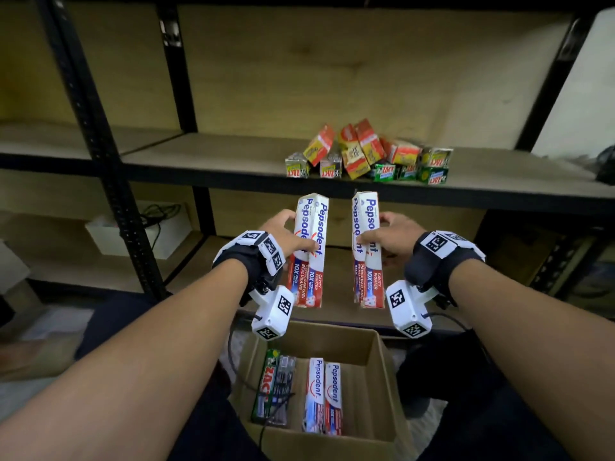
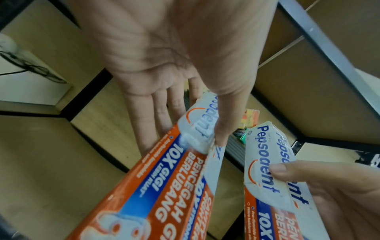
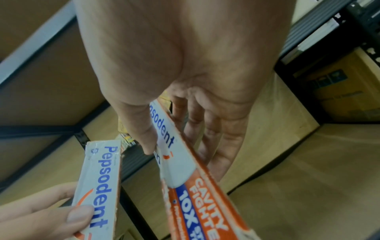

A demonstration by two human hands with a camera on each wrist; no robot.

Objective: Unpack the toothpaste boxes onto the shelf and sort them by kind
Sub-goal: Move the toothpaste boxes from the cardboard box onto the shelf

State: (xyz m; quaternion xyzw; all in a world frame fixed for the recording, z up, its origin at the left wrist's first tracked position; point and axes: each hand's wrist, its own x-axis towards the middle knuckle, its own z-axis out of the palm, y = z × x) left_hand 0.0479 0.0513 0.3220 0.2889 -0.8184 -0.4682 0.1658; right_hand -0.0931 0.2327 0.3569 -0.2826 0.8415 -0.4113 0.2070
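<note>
Head view: left hand (image 1: pixel 286 236) and right hand (image 1: pixel 392 236) each pinch 2 Pepsodent boxes (image 1: pixel 309 247), upright, between carton (image 1: pixel 382 377) and shelf (image 1: pixel 199 161). Paired grip likely speeds same-kind placement beside the Zact pile (image 1: pixel 369 154).

The head view looks forward and down from above both forearms at the shelf (image 1: pixel 206 154) and an open carton (image 1: pixel 382 387). Each wrist view looks close along its palm toward the shelf. All three share the toothpaste boxes (image 1: pixel 307 251).
</note>
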